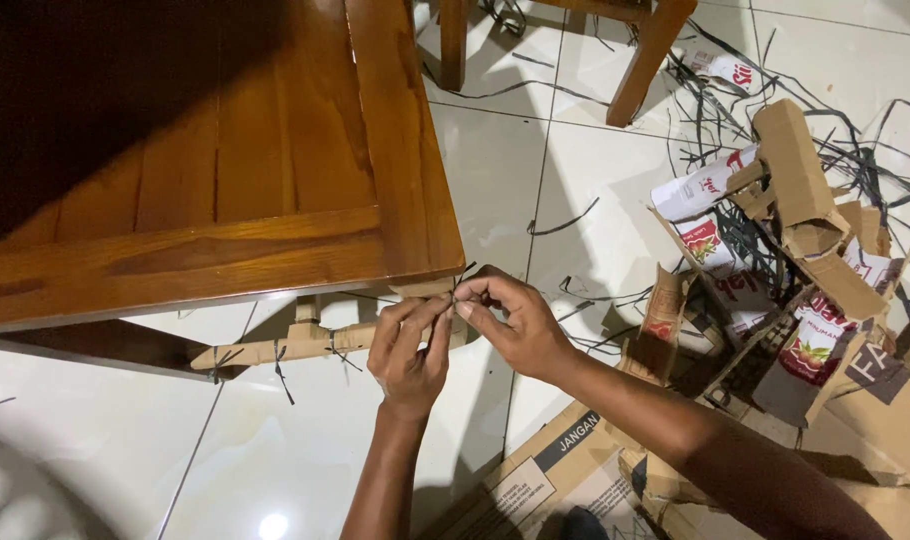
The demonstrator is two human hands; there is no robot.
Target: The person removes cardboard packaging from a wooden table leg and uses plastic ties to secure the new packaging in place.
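Note:
My left hand [411, 350] and my right hand [510, 322] meet just below the corner of a brown wooden table [225, 180]. Both pinch a thin black strip [459, 277] at the right end of a long rolled cardboard piece [295, 345]. That cardboard piece runs leftward under the table edge and is bound with several thin black ties. The fingertips hide the exact knot.
A heap of torn cardboard boxes and printed packaging [795, 260] lies on the white tiled floor [275, 450] at right, with loose black strips [735, 110] scattered around. Wooden chair legs [655, 55] stand at the top. A flattened carton [555, 480] lies near my right forearm.

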